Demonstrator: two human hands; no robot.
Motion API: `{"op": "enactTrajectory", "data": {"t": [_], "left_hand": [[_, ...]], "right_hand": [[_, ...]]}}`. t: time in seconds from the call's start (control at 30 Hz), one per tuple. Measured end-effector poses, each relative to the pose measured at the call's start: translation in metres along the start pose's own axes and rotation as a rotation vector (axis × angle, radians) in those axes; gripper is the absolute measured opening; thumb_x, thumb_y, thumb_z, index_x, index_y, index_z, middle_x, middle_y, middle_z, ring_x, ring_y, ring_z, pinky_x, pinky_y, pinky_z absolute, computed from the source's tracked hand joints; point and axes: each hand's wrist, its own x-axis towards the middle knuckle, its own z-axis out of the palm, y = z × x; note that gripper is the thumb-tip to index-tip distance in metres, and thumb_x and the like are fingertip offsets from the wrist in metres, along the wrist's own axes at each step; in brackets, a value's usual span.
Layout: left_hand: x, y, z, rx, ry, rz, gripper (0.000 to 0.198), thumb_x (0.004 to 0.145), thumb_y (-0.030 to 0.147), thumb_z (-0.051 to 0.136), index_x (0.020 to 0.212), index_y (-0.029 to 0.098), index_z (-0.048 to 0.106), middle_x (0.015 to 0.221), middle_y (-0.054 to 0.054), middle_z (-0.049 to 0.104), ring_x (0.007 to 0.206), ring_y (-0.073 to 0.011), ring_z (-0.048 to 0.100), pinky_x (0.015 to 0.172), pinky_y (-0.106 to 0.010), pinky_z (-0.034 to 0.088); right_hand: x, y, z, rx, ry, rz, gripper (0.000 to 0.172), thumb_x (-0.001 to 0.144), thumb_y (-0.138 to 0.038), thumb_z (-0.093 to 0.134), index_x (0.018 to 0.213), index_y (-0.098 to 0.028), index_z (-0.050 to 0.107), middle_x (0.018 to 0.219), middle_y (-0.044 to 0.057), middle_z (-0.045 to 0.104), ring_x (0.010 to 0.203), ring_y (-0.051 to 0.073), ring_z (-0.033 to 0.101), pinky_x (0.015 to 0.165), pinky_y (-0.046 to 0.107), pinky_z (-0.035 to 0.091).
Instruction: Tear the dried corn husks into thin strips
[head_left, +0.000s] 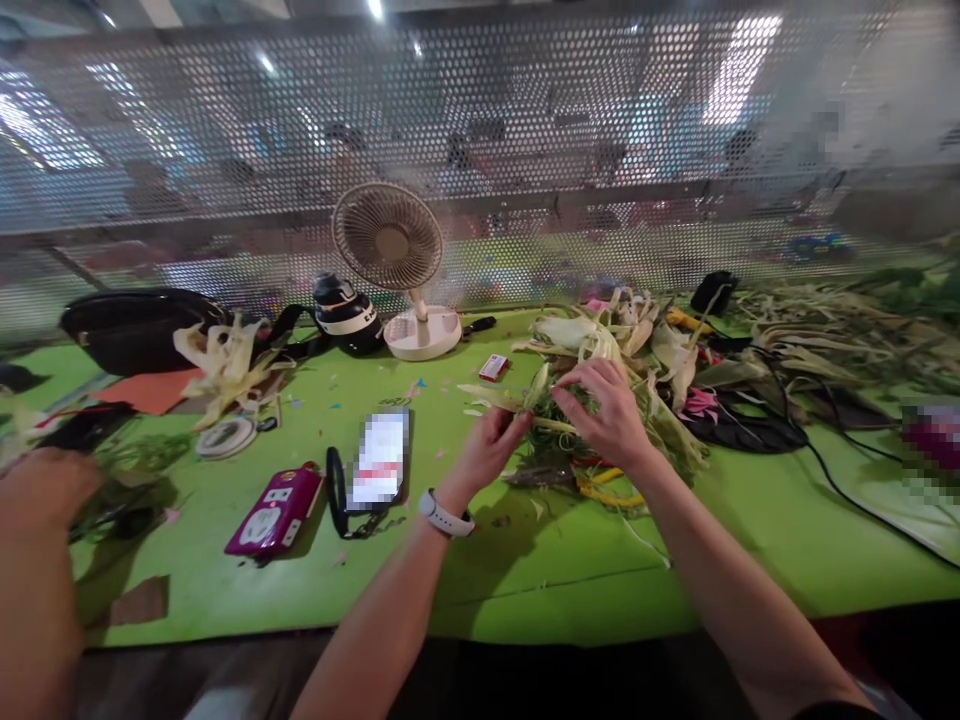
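Observation:
My left hand, with a pale band on its wrist, pinches a pale green corn husk between thumb and fingers. Just to its right, my right hand is curled, thumb and forefinger tips brought together near the husk. Whatever lies between those tips is too small to make out. A heap of corn husks and thin green strands rises behind and around both hands. Below them on the green table lie pliers with yellow handles, partly covered by the right wrist and husks.
A phone, a purple pouch, a small red box and a tape roll lie left. Behind stand a fan, a bottle and a perforated screen. Another person's hand is far left; cables run right.

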Motion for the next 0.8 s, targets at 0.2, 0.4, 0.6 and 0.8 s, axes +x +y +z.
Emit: {"op": "enactTrajectory", "data": {"t": [0.2, 0.4, 0.6, 0.8], "left_hand": [[-0.009, -0.006, 0.015, 0.271, -0.094, -0.020, 0.026, 0.082, 0.031, 0.052, 0.062, 0.017, 0.044, 0.053, 0.005, 0.035, 0.051, -0.0079, 0.029, 0.049, -0.024, 0.022], [-0.009, -0.002, 0.019, 0.159, -0.156, 0.008, 0.028, 0.086, 0.039, 0.049, 0.071, 0.015, 0.049, 0.059, 0.004, 0.039, 0.056, -0.0087, 0.032, 0.051, -0.022, 0.024], [-0.011, -0.002, 0.023, 0.085, -0.220, -0.018, 0.032, 0.088, 0.043, 0.047, 0.073, 0.015, 0.054, 0.061, 0.003, 0.040, 0.058, -0.0097, 0.034, 0.053, -0.023, 0.027], [-0.012, -0.004, 0.027, -0.047, -0.197, -0.064, 0.035, 0.084, 0.048, 0.052, 0.070, 0.015, 0.052, 0.060, 0.004, 0.038, 0.058, -0.0089, 0.033, 0.052, -0.022, 0.027]], "right_hand": [[-0.007, -0.008, 0.024, 0.054, -0.102, -0.068, 0.015, 0.084, -0.032, 0.062, 0.091, -0.020, 0.067, 0.102, 0.008, 0.064, 0.097, 0.022, 0.055, 0.088, 0.039, 0.040], [-0.006, -0.003, 0.031, 0.363, -0.059, 0.073, 0.019, 0.087, -0.034, 0.057, 0.079, -0.021, 0.068, 0.089, 0.006, 0.066, 0.089, 0.018, 0.060, 0.082, 0.033, 0.046], [-0.006, -0.003, 0.030, 0.466, 0.021, 0.154, 0.025, 0.087, -0.038, 0.056, 0.074, -0.019, 0.066, 0.081, 0.004, 0.060, 0.080, 0.015, 0.059, 0.073, 0.027, 0.047], [-0.005, -0.009, 0.024, 0.298, -0.042, 0.131, 0.031, 0.092, -0.040, 0.047, 0.077, -0.018, 0.064, 0.076, 0.004, 0.060, 0.074, 0.015, 0.057, 0.069, 0.025, 0.045]]}}
